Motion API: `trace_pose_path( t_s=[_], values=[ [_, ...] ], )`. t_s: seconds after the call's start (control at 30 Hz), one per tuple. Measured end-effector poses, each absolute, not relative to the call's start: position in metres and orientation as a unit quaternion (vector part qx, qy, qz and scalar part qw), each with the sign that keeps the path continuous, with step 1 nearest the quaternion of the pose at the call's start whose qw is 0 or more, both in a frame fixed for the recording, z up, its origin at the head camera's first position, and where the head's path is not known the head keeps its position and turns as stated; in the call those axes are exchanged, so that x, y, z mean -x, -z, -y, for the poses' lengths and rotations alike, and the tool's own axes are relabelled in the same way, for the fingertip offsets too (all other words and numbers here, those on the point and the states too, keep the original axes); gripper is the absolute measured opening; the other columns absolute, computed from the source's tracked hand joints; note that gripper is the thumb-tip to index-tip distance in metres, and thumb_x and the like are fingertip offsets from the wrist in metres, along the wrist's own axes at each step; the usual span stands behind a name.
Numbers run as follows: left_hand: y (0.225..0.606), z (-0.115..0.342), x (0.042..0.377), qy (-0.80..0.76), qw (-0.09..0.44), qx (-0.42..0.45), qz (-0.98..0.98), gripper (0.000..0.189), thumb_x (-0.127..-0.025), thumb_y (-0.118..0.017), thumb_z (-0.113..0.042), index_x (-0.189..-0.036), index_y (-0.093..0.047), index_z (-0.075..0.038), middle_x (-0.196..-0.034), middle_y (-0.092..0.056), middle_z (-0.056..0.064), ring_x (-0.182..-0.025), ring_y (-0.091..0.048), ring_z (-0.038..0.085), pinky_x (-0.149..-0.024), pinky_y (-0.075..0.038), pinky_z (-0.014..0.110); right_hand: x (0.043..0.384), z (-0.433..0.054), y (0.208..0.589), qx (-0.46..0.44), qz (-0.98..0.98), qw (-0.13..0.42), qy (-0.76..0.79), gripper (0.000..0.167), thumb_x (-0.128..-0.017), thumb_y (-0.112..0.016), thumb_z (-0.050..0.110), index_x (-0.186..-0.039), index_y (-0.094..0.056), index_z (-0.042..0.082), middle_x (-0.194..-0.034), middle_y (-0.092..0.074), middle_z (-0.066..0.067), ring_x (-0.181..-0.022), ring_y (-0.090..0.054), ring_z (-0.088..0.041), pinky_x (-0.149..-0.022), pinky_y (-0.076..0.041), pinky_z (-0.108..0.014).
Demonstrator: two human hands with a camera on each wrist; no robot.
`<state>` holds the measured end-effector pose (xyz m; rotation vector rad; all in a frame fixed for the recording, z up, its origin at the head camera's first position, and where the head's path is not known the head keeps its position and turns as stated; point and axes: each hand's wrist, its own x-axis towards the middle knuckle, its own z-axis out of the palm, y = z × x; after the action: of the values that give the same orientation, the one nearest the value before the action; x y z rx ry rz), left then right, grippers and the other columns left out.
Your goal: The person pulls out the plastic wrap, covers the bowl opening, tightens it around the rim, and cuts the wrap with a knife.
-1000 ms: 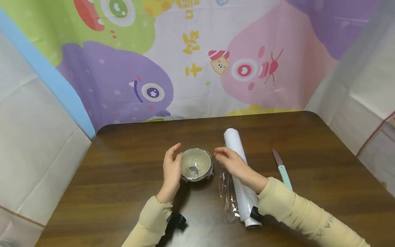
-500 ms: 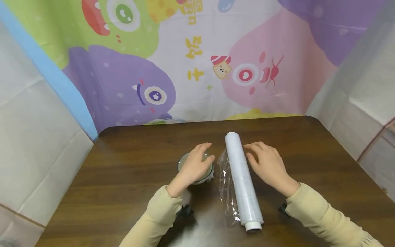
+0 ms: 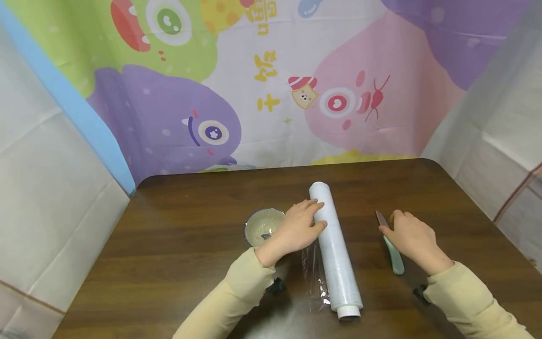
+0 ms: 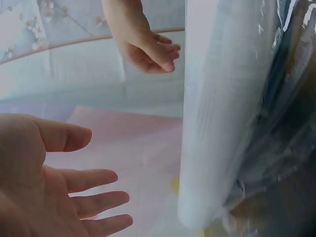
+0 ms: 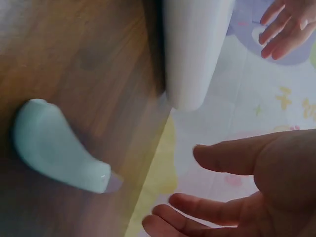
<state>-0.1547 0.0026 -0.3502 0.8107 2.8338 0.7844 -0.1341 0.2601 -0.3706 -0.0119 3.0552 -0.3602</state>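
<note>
My left hand (image 3: 296, 227) reaches over the right side of a small glazed bowl (image 3: 259, 227), its fingers overlapping the upper part of a roll of plastic wrap (image 3: 336, 263). In the left wrist view those fingers (image 4: 101, 180) are spread apart, with a gap between them and the wrap. Over by the knife (image 3: 394, 259), my right hand (image 3: 415, 239) hovers with fingers partly bent and hides part of it. The right wrist view shows the knife's mint-green handle (image 5: 59, 148) on the table, apart from the right thumb and fingers (image 5: 212, 207). Both hands hold nothing.
Loose clear film (image 3: 314, 278) trails from the roll's left side onto the brown wooden table (image 3: 169, 263). A cartoon-printed cloth (image 3: 271, 136) hangs behind the table's far edge, with pale cloth (image 3: 42, 188) at the left side.
My left hand has moved right, from beside the bowl across it to the wrap roll. The right hand has gone from above the roll over to the knife.
</note>
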Motion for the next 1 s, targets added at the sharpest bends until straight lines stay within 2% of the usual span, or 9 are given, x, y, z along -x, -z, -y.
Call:
trace_pose_path(
  t_s=[0.13, 0.4, 0.7, 0.87, 1.0],
  values=[
    [0.353, -0.015, 0.154, -0.239, 0.051, -0.289, -0.926, 0.047, -0.092, -0.047, -0.030, -0.135, -0.043, -0.011, -0.141, -0.039, 0.007, -0.131, -0.034, 0.024, -0.108, -0.024, 0.039, 0.130, -0.274, 0.373, -0.022, -0.988, 0.088, 0.129, 0.047, -0.087, -0.054, 0.037, -0.101, -0.051, -0.007, -0.090, -0.056, -0.021, -0.071, -0.055, -0.032, -0.050, -0.041, -0.039],
    [0.357, -0.034, 0.152, -0.249, 0.096, -0.328, -0.906, 0.047, -0.092, -0.047, -0.031, -0.134, -0.044, -0.011, -0.140, -0.041, 0.005, -0.129, -0.037, 0.021, -0.105, -0.030, 0.033, 0.128, -0.289, 0.381, -0.050, -0.981, 0.137, 0.131, 0.067, -0.087, -0.054, 0.037, -0.109, -0.037, -0.024, -0.101, -0.047, -0.039, -0.079, -0.054, -0.044, -0.057, -0.044, -0.045],
    [0.360, -0.050, 0.150, -0.232, 0.111, -0.342, -0.904, 0.046, -0.092, -0.047, -0.032, -0.133, -0.045, -0.011, -0.139, -0.042, 0.005, -0.128, -0.038, 0.018, -0.103, -0.032, 0.029, 0.134, -0.293, 0.395, -0.076, -0.971, 0.179, 0.140, 0.081, -0.087, -0.055, 0.037, -0.118, -0.020, -0.030, -0.095, -0.051, -0.042, -0.080, -0.055, -0.049, -0.062, -0.046, -0.049],
    [0.366, -0.055, 0.147, -0.210, 0.114, -0.351, -0.905, 0.045, -0.092, -0.047, -0.033, -0.132, -0.047, -0.012, -0.137, -0.044, 0.004, -0.126, -0.041, 0.016, -0.101, -0.034, 0.028, 0.136, -0.295, 0.400, -0.087, -0.969, 0.181, 0.146, 0.078, -0.086, -0.056, 0.035, -0.115, -0.022, -0.029, -0.092, -0.051, -0.041, -0.080, -0.054, -0.050, -0.063, -0.046, -0.049],
    [0.369, -0.056, 0.147, -0.201, 0.112, -0.354, -0.907, 0.045, -0.091, -0.047, -0.034, -0.131, -0.048, -0.013, -0.136, -0.046, 0.002, -0.125, -0.042, 0.015, -0.100, -0.035, 0.027, 0.137, -0.296, 0.401, -0.077, -0.967, 0.185, 0.156, 0.077, -0.088, -0.052, 0.036, -0.113, -0.022, -0.030, -0.091, -0.051, -0.041, -0.079, -0.055, -0.048, -0.064, -0.046, -0.049]
  ],
)
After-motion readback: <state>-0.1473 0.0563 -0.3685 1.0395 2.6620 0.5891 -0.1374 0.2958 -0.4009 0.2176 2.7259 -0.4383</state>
